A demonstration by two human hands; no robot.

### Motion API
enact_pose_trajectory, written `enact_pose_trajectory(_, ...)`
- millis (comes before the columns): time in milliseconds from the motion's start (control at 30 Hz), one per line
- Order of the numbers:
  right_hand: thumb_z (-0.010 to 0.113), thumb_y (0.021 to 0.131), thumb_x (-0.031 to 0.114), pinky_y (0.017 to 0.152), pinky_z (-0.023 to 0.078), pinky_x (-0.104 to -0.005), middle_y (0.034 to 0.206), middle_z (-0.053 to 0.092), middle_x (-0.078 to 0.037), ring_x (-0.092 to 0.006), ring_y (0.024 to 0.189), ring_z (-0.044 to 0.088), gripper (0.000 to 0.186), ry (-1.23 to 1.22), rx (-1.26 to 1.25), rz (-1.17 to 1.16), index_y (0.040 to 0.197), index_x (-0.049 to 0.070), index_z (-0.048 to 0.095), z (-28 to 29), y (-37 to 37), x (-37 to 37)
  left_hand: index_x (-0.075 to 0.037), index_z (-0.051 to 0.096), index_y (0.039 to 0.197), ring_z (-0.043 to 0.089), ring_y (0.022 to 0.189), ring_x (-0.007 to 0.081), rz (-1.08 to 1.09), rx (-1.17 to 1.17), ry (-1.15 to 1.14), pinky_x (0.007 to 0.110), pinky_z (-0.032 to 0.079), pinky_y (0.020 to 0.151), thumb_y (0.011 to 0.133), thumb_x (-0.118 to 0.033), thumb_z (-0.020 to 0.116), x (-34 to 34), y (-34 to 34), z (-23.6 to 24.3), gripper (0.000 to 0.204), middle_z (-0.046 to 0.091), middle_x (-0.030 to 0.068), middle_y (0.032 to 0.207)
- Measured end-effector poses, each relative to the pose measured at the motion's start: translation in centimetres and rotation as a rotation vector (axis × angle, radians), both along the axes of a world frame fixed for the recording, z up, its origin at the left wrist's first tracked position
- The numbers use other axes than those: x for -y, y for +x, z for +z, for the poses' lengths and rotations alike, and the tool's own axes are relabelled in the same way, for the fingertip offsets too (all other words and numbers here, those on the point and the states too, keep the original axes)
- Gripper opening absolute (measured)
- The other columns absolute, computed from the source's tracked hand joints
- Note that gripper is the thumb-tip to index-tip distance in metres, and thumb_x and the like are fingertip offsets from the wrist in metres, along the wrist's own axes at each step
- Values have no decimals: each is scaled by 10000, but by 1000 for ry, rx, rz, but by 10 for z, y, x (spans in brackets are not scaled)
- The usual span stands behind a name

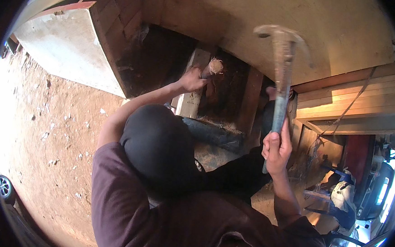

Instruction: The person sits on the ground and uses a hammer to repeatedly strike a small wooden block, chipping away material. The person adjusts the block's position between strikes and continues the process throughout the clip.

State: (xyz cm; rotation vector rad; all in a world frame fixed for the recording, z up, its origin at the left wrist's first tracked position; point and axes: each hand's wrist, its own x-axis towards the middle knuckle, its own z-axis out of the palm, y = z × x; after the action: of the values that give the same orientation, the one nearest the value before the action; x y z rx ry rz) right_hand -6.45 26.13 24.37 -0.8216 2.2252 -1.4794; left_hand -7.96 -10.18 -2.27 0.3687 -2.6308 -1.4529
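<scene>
My right hand [275, 151] is wrapped round the grey grip of a claw hammer [283, 66], raised upright on the right with its head at the top, slightly blurred. My left hand [192, 80] is closed round a chisel [215, 67] with a round wooden handle. The handle's struck end is frayed and faces up; the blade is hidden below the hand. Beneath that hand runs a pale timber beam [190, 105]. The hammer head is well apart from the chisel. My knees, in dark cloth, are bent on both sides of the work.
A dark, rounded log-like piece [216, 133] lies across the near side of the beam. A white panel [68, 45] leans at the far left, and a large wooden sheet [327, 20] stands at the far right. Stacked planks [349, 98] lie at right. Pale chips litter the dirt floor [62, 131].
</scene>
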Motion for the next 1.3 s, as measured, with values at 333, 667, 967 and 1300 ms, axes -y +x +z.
enact_pose_trajectory(333, 511, 1128, 243, 451, 375, -198, 711, 478, 34, -26, 512, 403, 580, 222, 230, -23, 1662, 110, 324, -22, -1, -4, 104, 632, 1243, 561, 1319, 467, 47, -45, 28, 493, 458, 1115, 878, -357, 687, 0, 1, 13, 591, 617, 345, 1332)
enact_pose_trajectory(667, 614, 1077, 353, 568, 500, -307, 765, 644, -59, -128, 639, 620, 556, 287, 18, -371, 1499, -1, 537, -84, -100, 1, -97, 634, 1380, 594, 1298, 403, -3, -237, -321, 462, 459, 1122, 828, -394, 842, 28, 38, 84, 661, 647, 196, 1375)
enact_pose_trajectory(967, 713, 966, 394, 920, 535, -517, 1076, 748, -239, -450, 1035, 707, 538, 962, -193, -573, 1445, 164, 632, -275, -133, -24, -43, 512, 1505, 536, 1399, 369, 218, -91, -152, 458, 407, 1189, 940, -412, 768, 54, 87, 46, 721, 608, 205, 1433)
enact_pose_trajectory(1300, 719, 972, 360, 1155, 381, -523, 1430, 553, -179, -410, 1374, 478, 658, 192, -609, -228, 1548, 144, 484, -158, -120, 69, 117, 143, 1610, 297, 1546, 437, 141, 189, -217, 519, 259, 1264, 729, -703, 822, -47, 91, 27, 1382, 302, 328, 1638)
